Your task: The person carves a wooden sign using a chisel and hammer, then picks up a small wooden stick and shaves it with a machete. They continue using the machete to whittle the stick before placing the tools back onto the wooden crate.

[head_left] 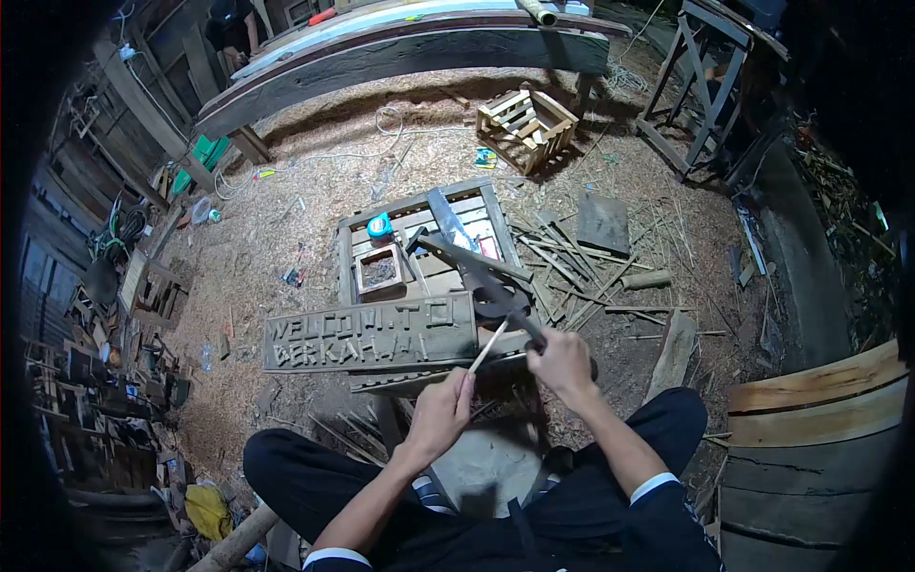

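My left hand point(443, 410) is closed round a thin pale wooden stick point(489, 347), which points up toward the tool in my other hand. Gripped in my right hand point(564, 365) is a dark-bladed cutting tool point(499, 297); its blade overlaps the stick's upper end in this view. Just left of the tool lies a wooden sign board point(372, 334) with raised stick letters reading roughly "WELCOM TO" and "BERKAH". Behind it, a hammer point(467, 255), a hand saw point(450, 219), a blue tape measure point(379, 226) and a small wooden box point(379, 271) rest on a slatted wooden stand point(345, 262).
Loose sticks point(572, 262) and a flat square board point(602, 224) lie right of the stand. A slatted crate point(529, 129) sits farther back, before a long workbench point(410, 62). Another person's arm point(252, 33) shows at the far left. Planks point(820, 400) lie at my right.
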A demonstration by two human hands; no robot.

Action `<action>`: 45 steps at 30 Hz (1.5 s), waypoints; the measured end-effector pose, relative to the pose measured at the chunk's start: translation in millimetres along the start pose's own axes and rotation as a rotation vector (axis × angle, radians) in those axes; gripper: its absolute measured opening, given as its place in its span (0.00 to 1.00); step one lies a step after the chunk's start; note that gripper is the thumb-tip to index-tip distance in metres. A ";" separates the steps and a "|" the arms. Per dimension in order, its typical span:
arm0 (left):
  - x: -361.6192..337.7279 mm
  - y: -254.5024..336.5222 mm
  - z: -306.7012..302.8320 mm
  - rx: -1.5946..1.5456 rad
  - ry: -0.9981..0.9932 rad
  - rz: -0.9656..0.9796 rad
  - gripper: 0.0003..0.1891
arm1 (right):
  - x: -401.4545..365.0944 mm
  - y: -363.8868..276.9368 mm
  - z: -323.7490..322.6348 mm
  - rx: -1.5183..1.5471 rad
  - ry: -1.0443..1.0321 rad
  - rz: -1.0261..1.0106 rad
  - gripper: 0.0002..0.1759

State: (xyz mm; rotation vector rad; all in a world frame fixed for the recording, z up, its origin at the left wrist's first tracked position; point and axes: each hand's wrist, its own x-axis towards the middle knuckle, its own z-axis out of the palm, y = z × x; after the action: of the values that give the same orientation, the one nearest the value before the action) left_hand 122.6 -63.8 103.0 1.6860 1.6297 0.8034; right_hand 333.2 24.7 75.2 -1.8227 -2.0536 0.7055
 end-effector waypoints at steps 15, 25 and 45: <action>9.0 -13.6 7.7 0.515 0.146 0.312 0.09 | -9.0 -16.1 0.3 0.021 -0.029 -0.132 0.14; 11.3 -18.9 8.6 0.563 0.178 0.358 0.09 | 2.3 -21.8 -5.2 0.154 -0.019 0.060 0.14; 18.1 -17.6 8.2 0.206 0.125 0.172 0.08 | -30.0 -25.8 12.0 0.001 -0.127 -0.213 0.16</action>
State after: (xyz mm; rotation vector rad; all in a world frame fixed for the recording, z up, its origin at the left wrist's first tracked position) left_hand 119.3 -45.7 83.8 1.9766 1.7179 0.8630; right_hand 309.7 -8.6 82.1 -1.5629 -2.2842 0.7786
